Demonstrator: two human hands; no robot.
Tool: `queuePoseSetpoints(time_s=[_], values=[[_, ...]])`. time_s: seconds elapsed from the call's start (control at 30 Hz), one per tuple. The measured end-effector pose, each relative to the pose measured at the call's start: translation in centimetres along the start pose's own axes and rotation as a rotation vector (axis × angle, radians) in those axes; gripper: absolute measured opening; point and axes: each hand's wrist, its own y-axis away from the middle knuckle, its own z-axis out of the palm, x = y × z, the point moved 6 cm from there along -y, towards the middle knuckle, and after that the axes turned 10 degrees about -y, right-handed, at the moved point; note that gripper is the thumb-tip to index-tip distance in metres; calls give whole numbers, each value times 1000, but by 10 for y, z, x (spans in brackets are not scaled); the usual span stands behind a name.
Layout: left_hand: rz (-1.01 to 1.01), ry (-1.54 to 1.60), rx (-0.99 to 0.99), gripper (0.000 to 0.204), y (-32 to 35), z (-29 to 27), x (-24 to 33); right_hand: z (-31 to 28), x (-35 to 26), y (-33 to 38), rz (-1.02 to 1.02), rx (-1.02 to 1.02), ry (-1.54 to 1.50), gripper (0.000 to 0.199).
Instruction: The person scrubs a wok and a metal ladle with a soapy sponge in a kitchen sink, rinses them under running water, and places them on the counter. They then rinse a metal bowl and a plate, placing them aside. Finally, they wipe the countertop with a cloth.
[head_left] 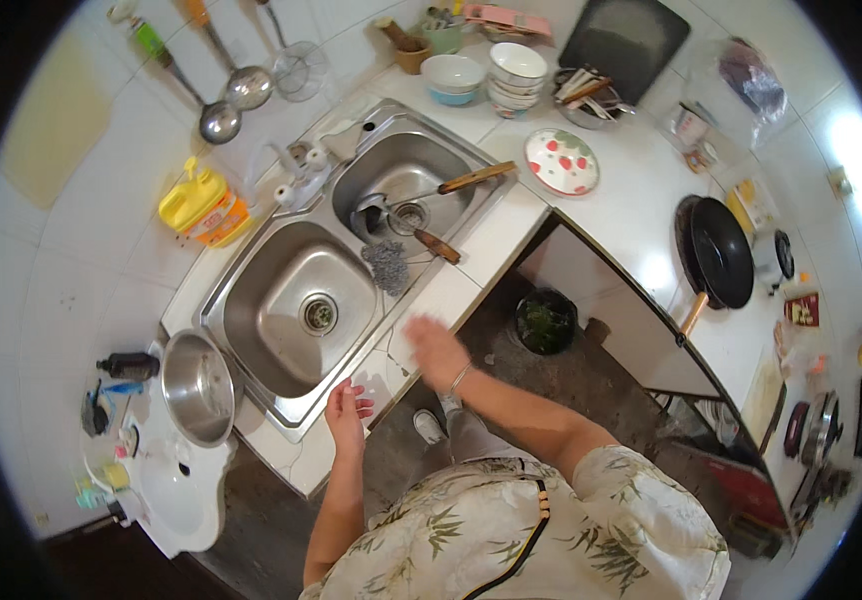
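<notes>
My left hand (pixel 348 412) is over the front rim of the double sink (pixel 303 425), fingers loosely apart and nothing in them. My right hand (pixel 437 352) is above the counter's front edge, its fingers blurred by motion; I see no object in it. Closest to it, a grey scouring pad (pixel 387 266) lies on the ridge between the two basins. Beside the pad is a tool with a wooden handle (pixel 438 246). In the right basin rests a metal ladle or spatula head (pixel 371 212), and another wooden handle (pixel 477 177) reaches over the rim. Green scraps sit in the left drain (pixel 319 314).
A metal basin (pixel 198 388) stands left of the sink, near a white washbasin (pixel 183 495). Behind are a yellow detergent jug (pixel 203 207) and hanging ladles (pixel 220 122). Bowls (pixel 518 65), a strawberry plate (pixel 562 161) and a black wok (pixel 721 252) stand on the right. A dark bucket (pixel 546 321) sits below.
</notes>
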Motion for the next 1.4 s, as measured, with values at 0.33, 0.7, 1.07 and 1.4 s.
queuePoseSetpoints(time_s=[0.33, 0.7, 1.07, 1.4], values=[[-41, -72, -95, 30, -14, 33, 6, 1, 82, 20, -213, 82, -37, 33], [56, -317, -366, 33, -47, 198, 42, -150, 220, -57, 163, 41, -41, 42], [256, -243, -376, 34, -133, 447, 111, -249, 271, -19, 94, 479, -98, 21], [-157, -93, -511, 23, -164, 532, 120, -289, 366, 50, 479, 985, -726, 17]])
